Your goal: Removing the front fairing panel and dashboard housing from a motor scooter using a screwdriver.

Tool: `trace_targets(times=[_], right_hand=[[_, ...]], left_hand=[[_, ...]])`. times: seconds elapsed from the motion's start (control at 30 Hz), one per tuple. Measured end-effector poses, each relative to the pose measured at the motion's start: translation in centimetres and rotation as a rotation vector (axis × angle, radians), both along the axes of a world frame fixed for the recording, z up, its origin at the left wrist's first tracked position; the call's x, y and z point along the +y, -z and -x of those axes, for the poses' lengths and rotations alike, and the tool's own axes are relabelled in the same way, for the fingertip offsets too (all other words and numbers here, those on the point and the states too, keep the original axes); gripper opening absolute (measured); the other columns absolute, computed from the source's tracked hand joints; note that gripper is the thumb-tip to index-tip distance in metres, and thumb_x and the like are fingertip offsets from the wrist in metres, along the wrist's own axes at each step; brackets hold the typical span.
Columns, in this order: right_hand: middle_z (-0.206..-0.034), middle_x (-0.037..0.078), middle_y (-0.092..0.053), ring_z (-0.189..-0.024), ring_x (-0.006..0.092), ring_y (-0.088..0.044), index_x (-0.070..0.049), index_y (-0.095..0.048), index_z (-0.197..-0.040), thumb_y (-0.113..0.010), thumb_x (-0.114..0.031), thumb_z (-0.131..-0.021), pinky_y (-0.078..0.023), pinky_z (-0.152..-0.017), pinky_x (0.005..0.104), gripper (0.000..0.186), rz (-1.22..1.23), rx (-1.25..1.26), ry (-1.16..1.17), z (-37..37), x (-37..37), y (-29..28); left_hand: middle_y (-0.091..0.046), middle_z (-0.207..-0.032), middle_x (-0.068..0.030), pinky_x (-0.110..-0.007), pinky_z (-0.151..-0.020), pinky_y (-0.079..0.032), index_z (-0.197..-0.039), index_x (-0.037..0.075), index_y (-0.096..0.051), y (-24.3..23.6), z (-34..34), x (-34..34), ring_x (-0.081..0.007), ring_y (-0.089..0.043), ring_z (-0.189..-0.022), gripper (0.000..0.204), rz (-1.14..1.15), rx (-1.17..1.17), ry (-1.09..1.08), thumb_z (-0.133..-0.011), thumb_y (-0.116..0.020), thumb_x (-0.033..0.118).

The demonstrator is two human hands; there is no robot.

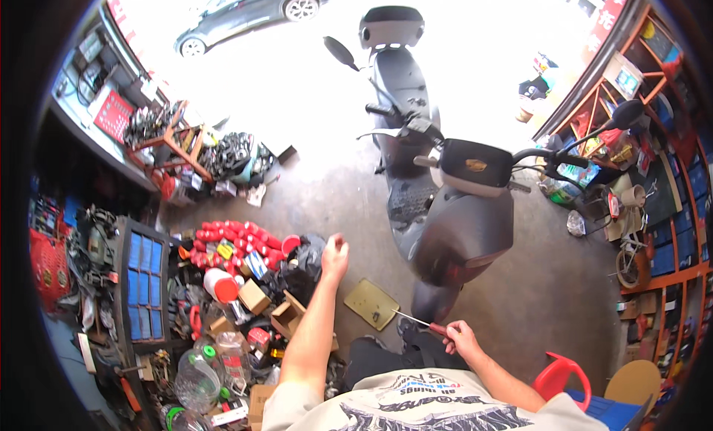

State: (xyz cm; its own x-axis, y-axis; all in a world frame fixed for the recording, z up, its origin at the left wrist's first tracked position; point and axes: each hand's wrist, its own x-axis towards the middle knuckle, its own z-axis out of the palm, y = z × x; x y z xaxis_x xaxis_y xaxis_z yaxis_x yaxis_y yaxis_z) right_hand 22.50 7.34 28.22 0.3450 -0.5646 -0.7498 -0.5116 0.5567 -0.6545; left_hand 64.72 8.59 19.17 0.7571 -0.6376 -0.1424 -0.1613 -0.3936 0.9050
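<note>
1. one right hand (pixel 463 340) is clamped on the red handle of a screwdriver (pixel 437 328), just in front of the person's lap and to its right.
2. the screwdriver's long axis slants leftward and away from the person, its tip at the right edge of a flat yellowish tray (pixel 370 303); whether they touch, i cannot tell.
3. the left hand (pixel 335 260) has its fingers curled, beyond the tray and to its left; i cannot tell if it grips anything.
4. a dark scooter (pixel 475 227) stands farther off, front wheel toward the person, its length running away.
5. farthest is a dark car (pixel 256 11).
</note>
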Motion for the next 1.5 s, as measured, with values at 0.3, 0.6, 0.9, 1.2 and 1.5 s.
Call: trace_targets(times=[0.3, 0.6, 0.9, 1.2, 1.5], right_hand=[[-0.074, 0.012, -0.061, -0.045, 0.016, -0.056, -0.004, -0.046, -0.102, -0.05, -0.018, -0.094, -0.046, -0.04, 0.0269, 0.017, 0.065, -0.083, 0.456, 5.6, 5.9, -0.8], [-0.074, 0.012, -0.062, -0.046, 0.016, -0.056, -0.005, -0.047, -0.105, -0.051, -0.022, -0.095, -0.046, -0.04, 0.0273, 0.019, 0.071, -0.006, 0.574, 0.9, 12.7, 0.7], [-0.078, 0.01, -0.061, -0.05, 0.0128, -0.056, -0.006, -0.05, -0.105, -0.051, -0.025, -0.096, -0.045, -0.044, 0.0253, 0.021, 0.119, -0.091, 0.336, -10.1, 9.6, -2.9], [-0.08, 0.008, -0.061, -0.051, 0.0109, -0.055, -0.006, -0.051, -0.104, -0.046, -0.026, -0.098, -0.045, -0.046, 0.024, 0.021, 0.149, -0.152, 0.409, -15.4, 5.4, -3.7], [-0.082, 0.008, -0.061, -0.054, 0.0107, -0.056, -0.002, -0.051, -0.119, -0.047, -0.025, -0.099, -0.047, -0.049, 0.0237, 0.031, 0.09, -0.237, 0.484, -20.4, -5.6, -2.5]], left_hand=[[-0.041, -0.143, -0.0147, -0.046, -0.111, -0.03, -0.141, 0.011, -0.037, -15.6, -7.1, -22.2, -0.0326, -0.036, -0.134, 0.061, -0.32, -0.707, 0.209, -0.083, -0.055, 0.013], [-0.063, -0.103, -0.0153, -0.045, -0.086, -0.046, -0.1, 0.009, -0.061, -15.9, -7.7, -16.9, -0.0361, -0.059, -0.101, 0.019, -0.047, -0.537, 0.496, -0.088, -0.055, 0.022], [-0.062, -0.082, -0.0314, -0.057, -0.072, -0.045, -0.101, 0.0, -0.047, -20.9, 7.2, -9.1, -0.0488, -0.06, -0.081, 0.028, 0.14, -0.119, 0.697, -0.096, -0.046, 0.028], [-0.065, -0.094, -0.0231, -0.044, -0.079, -0.05, -0.119, 0.0, -0.057, -22.9, 10.6, -4.8, -0.0396, -0.063, -0.091, 0.038, 0.569, -0.031, 1.344, -0.089, -0.059, 0.023], [-0.065, -0.087, -0.0037, -0.026, -0.076, -0.05, -0.111, 0.0, -0.064, -12.6, -5.7, -13.6, -0.0103, -0.061, -0.081, 0.021, 0.194, 0.468, 0.801, -0.095, -0.053, 0.009]])
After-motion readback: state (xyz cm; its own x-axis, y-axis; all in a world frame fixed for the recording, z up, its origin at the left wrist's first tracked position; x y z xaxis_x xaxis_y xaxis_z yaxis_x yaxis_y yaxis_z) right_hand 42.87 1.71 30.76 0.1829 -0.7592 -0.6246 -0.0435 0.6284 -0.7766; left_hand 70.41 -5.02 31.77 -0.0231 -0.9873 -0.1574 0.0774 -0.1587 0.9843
